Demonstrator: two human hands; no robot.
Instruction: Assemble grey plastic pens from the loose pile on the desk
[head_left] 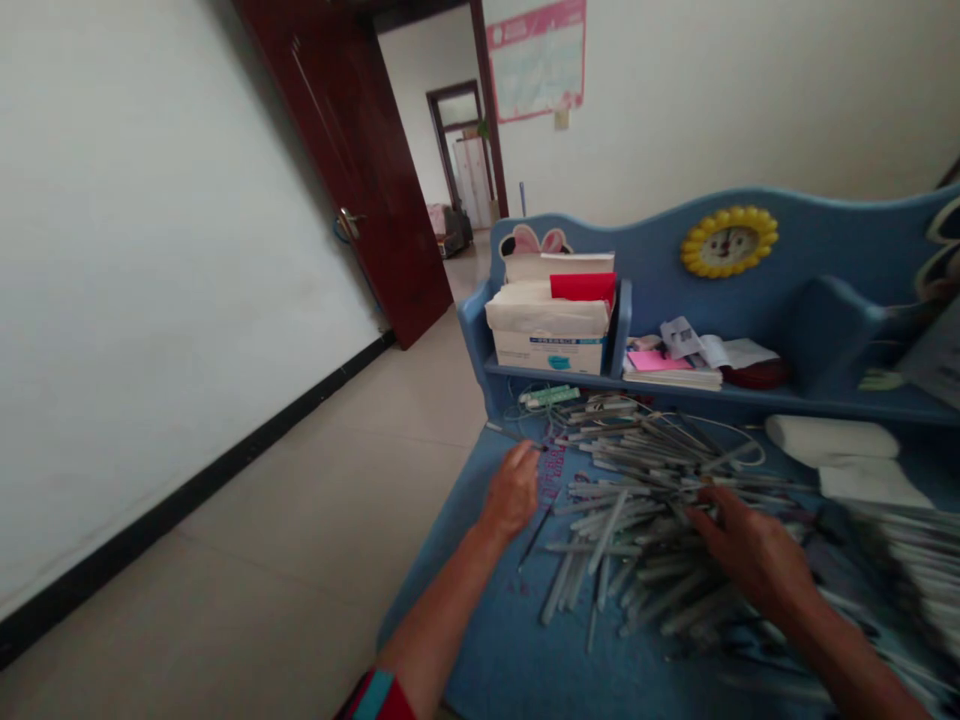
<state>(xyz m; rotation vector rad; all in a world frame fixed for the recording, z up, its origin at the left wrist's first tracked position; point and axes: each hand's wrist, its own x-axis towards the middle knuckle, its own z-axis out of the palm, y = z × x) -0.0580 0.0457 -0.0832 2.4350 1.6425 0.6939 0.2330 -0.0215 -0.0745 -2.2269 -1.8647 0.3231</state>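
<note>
The thumb and forefinger of my left hand (514, 490) are closed in a pinch on a thin rod (511, 434), which pokes out on both sides of the tips. My right hand (757, 550) has its fingertips bent down at the heap of grey pen-like sticks (607, 535); blur hides whether they grip one, so I cannot tell. That heap spreads across the blue desk (480, 610) between my hands and under the right one, with a single dark stick (537, 535) lying apart, just beside my left wrist. Behind the heap are green-and-white tubes (550, 396) and, to the right, a white paper roll (832, 440). On the desk's raised shelf stand a face-mask box (550, 350), stacked booklets (671, 378) and, above, a yellow flower-shaped clock (729, 243). Farther off, a dark red door (375, 190) stands open near a pink-bordered poster (536, 65).
</note>
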